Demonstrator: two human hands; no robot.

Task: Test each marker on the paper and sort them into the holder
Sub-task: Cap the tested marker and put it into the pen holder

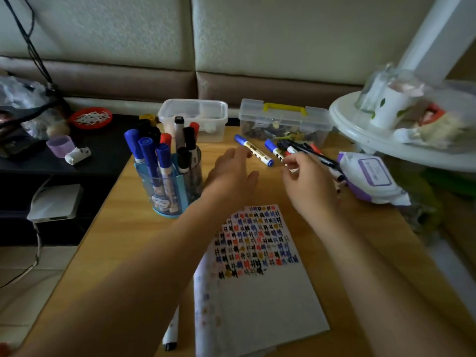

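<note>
A blue holder (164,191) with several blue, black and red markers stands left of centre on the wooden table. The white paper (260,292) with rows of coloured test marks lies in front. My left hand (231,173) hovers flat and open between the holder and a blue-capped marker (253,150). My right hand (309,181) has curled fingers over a pile of loose markers (298,150) and pinches a marker there. Another marker (171,333) lies beside the paper's left edge, partly under my left arm.
Two clear plastic boxes (195,117) (283,122) stand at the table's far edge. A wet-wipes pack (371,179) lies at the right. A white round stand (386,135) with cups overhangs the right corner. A black side table (64,155) with clutter is at the left.
</note>
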